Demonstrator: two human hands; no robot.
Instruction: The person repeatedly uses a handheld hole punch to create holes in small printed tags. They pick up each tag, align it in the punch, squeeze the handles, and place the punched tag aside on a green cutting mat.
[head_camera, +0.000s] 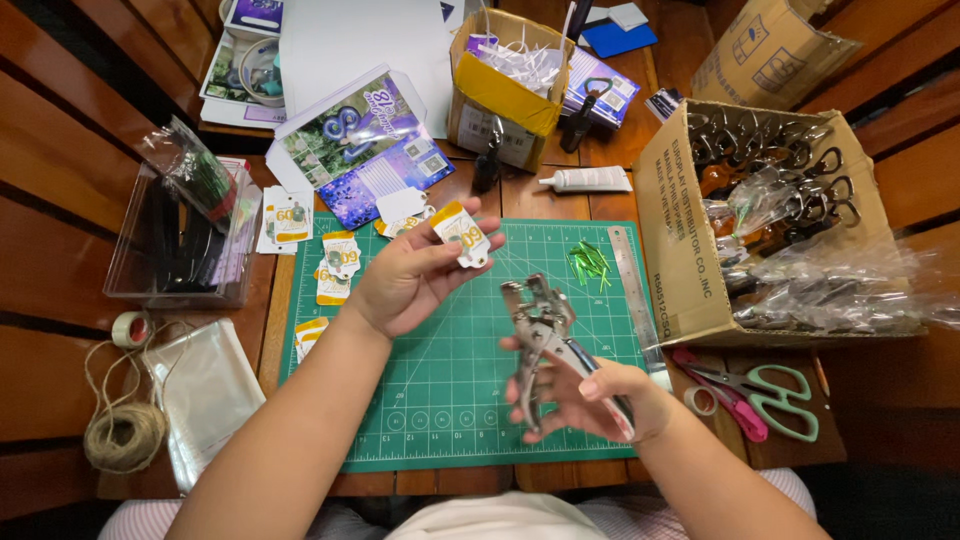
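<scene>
Left hand (410, 280) fingers pinch small paper tag (462, 235) above green cutting mat (600, 330). Right hand (590, 400) fingers clench metal hole punch (540, 325), just right of tag. Punching step likely; next, tag edge needs aligning between punch's open mouth.

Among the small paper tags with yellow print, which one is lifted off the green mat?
The tag pinched in the left hand, raised above the cutting mat. The other tags lie flat along the mat's left edge, untouched. The right hand holds metal punch pliers.
</scene>
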